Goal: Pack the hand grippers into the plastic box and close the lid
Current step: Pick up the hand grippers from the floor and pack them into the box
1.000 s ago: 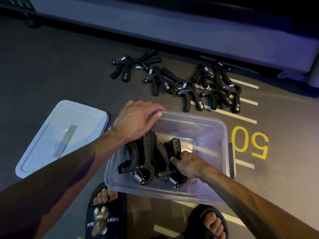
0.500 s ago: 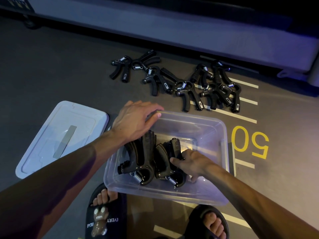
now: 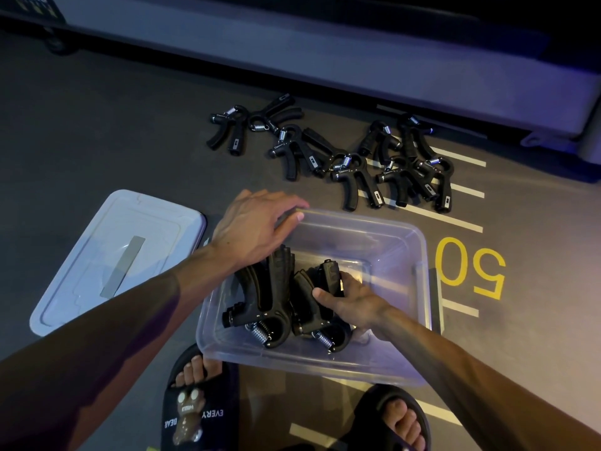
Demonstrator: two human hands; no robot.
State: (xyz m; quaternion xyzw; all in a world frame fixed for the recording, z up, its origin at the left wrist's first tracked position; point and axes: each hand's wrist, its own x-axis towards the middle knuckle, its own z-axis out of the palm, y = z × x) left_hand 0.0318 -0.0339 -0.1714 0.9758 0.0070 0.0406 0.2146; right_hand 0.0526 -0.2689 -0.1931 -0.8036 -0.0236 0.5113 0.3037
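A clear plastic box [image 3: 403,242] stands on the floor in front of me. Inside it, at the left, black hand grippers [image 3: 266,297] stand side by side with springs toward me. My left hand [image 3: 257,226] rests on the box's far left rim with fingers curled over the edge. Inside the box, my right hand [image 3: 351,297] holds the rightmost hand gripper [image 3: 325,281] by its handle. Several more hand grippers [image 3: 351,161] lie loose on the floor beyond the box. The lid [image 3: 107,255] lies flat to the left.
My two feet in black slippers [image 3: 195,408] sit just below the box. A yellow "50" [image 3: 471,268] and white lines mark the floor at right. A long grey machine base [image 3: 357,60] runs across the back.
My right hand has shifted slightly forward along the rightmost gripper inside the box. The left hand stays on the rim.
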